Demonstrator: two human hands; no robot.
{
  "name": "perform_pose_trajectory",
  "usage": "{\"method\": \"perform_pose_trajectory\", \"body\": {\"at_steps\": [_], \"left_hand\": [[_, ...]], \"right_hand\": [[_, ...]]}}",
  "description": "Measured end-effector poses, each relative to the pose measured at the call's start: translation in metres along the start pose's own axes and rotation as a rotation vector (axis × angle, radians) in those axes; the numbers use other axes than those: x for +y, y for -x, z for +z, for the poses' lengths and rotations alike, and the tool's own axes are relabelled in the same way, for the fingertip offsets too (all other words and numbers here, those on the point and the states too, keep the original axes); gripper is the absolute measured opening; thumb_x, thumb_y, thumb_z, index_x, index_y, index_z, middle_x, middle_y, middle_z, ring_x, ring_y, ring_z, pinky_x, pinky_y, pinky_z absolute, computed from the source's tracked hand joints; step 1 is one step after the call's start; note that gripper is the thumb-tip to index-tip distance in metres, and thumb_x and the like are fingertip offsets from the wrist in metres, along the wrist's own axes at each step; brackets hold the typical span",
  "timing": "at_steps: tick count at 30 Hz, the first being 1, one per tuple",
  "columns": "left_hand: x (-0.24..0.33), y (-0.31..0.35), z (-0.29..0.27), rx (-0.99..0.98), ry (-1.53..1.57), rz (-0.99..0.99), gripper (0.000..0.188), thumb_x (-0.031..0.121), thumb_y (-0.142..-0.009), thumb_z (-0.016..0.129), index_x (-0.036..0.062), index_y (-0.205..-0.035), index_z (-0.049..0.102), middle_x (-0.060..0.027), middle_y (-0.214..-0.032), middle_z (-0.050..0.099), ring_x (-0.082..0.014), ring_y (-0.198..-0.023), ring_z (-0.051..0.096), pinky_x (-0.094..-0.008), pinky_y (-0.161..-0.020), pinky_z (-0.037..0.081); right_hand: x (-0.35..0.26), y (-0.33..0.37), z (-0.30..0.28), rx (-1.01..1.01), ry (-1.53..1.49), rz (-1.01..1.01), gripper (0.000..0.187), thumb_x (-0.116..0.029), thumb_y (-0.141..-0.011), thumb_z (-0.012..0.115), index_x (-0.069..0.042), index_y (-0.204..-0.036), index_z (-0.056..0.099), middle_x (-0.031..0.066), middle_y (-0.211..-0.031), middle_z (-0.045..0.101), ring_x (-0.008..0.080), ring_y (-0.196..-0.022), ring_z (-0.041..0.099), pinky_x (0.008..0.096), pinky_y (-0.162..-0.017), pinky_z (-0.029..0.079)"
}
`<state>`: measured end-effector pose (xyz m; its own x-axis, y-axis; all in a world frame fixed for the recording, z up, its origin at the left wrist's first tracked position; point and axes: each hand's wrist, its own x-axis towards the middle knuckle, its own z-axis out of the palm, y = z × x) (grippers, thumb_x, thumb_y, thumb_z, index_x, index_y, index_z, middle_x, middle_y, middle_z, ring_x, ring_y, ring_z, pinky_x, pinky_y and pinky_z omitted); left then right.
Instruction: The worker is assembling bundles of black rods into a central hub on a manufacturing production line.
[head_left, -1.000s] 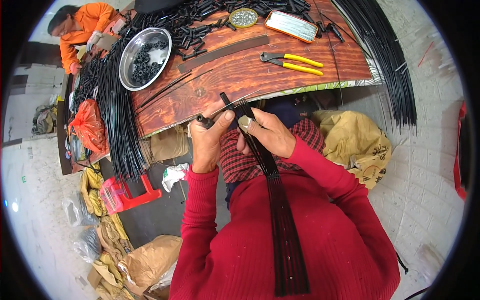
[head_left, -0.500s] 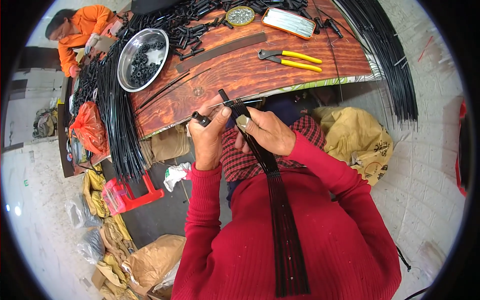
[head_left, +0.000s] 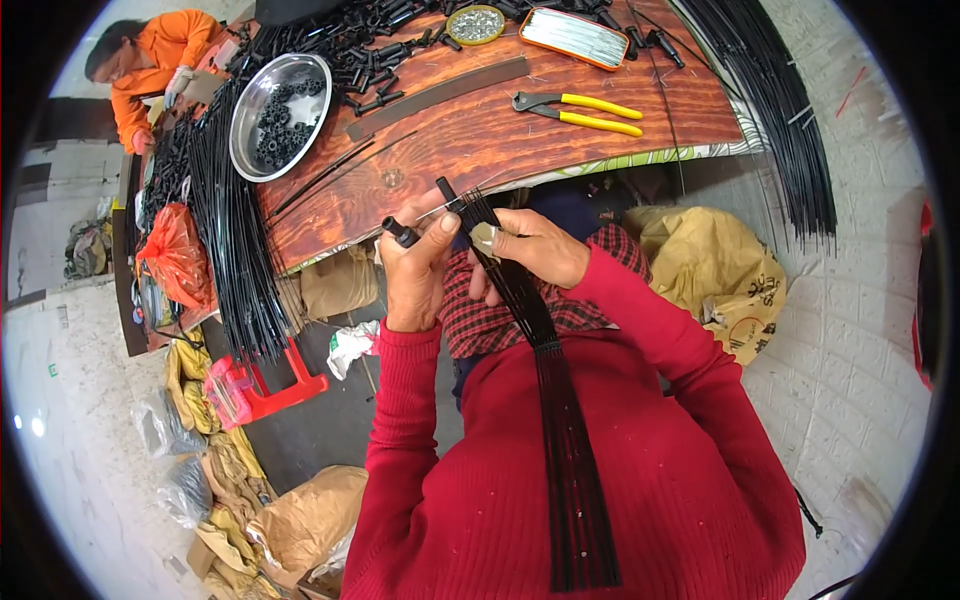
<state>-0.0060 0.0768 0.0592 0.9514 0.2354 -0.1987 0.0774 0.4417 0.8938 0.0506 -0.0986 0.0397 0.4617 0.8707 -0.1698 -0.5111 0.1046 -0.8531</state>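
A long bundle of thin black umbrella ribs [head_left: 545, 347] hangs over my red sweater, its upper end raised before the table edge. My left hand [head_left: 415, 275] closes around a black tubular umbrella part [head_left: 400, 232]. Its thumb pinches at the top of the ribs, where a thin silvery wire [head_left: 432, 212] crosses; a black shaft end [head_left: 445, 188] pokes up there. Just below, my right hand [head_left: 540, 252] is closed on the ribs, thumb in front with a tan wrap [head_left: 484, 238] on it. Some fingers of both hands are hidden behind the ribs.
On the wooden table [head_left: 450, 130] lie yellow-handled pincers [head_left: 580, 110], a tray of wires [head_left: 575, 38], a dish of small metal bits [head_left: 475, 25] and a steel bowl of black rings [head_left: 280, 118]. More black ribs [head_left: 230, 230] drape off the left side. A person in orange [head_left: 165, 60] works far left.
The wire's right end, which stuck out past the ribs, no longer shows there. My right hand has shifted slightly left. The left hand keeps its hold.
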Motion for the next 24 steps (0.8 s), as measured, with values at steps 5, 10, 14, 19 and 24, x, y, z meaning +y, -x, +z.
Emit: {"method": "perform_pose_trajectory", "body": {"at_steps": [5, 10, 14, 19, 24], "left_hand": [[-0.002, 0.001, -0.009, -0.06, 0.039, -0.028, 0.032, 0.004, -0.086, 0.072, -0.0023, -0.117, 0.064, 0.0015, -0.085, 0.064, -0.0014, -0.061, 0.044, -0.0175, -0.052, 0.029], [-0.004, 0.001, -0.004, -0.003, 0.008, 0.028, 0.031, 0.005, -0.088, 0.071, -0.0025, -0.117, 0.064, 0.003, -0.081, 0.061, -0.001, -0.057, 0.04, -0.0178, -0.05, 0.028], [-0.004, 0.002, 0.0, 0.021, -0.015, 0.04, 0.031, 0.005, -0.088, 0.071, -0.0028, -0.118, 0.064, 0.002, -0.081, 0.063, -0.0009, -0.057, 0.04, -0.0177, -0.05, 0.028], [-0.004, 0.0, -0.001, 0.028, -0.015, 0.041, 0.032, 0.006, -0.087, 0.072, -0.0022, -0.117, 0.064, 0.0029, -0.077, 0.06, -0.0014, -0.055, 0.04, -0.0181, -0.049, 0.028], [-0.004, 0.0, -0.002, -0.014, 0.028, 0.04, 0.03, 0.006, -0.086, 0.073, -0.0016, -0.114, 0.065, 0.0024, -0.076, 0.06, -0.0018, -0.054, 0.038, -0.0188, -0.048, 0.027]], "right_hand": [[-0.005, 0.001, 0.005, 0.01, -0.003, 0.032, 0.043, -0.043, -0.104, 0.047, 0.0, -0.106, 0.053, 0.0183, -0.085, 0.069, 0.021, -0.068, 0.07, 0.0293, -0.062, 0.057], [-0.005, 0.002, 0.015, 0.114, 0.139, -0.005, 0.042, -0.041, -0.104, 0.046, 0.0, -0.111, 0.054, 0.0169, -0.083, 0.07, 0.02, -0.067, 0.07, 0.0295, -0.062, 0.057], [-0.003, 0.004, 0.019, 0.212, 0.398, -0.085, 0.04, -0.038, -0.105, 0.045, -0.001, -0.114, 0.056, 0.0136, -0.077, 0.069, 0.0176, -0.067, 0.069, 0.0289, -0.06, 0.056], [-0.004, 0.004, 0.019, 0.215, 0.416, -0.082, 0.038, -0.037, -0.105, 0.045, 0.0, -0.106, 0.055, 0.0132, -0.076, 0.069, 0.0176, -0.066, 0.069, 0.0293, -0.06, 0.056], [-0.004, 0.002, 0.008, 0.101, 0.147, -0.023, 0.04, -0.038, -0.105, 0.046, 0.0, -0.099, 0.054, 0.0146, -0.079, 0.069, 0.0188, -0.067, 0.069, 0.0305, -0.062, 0.057]]}}
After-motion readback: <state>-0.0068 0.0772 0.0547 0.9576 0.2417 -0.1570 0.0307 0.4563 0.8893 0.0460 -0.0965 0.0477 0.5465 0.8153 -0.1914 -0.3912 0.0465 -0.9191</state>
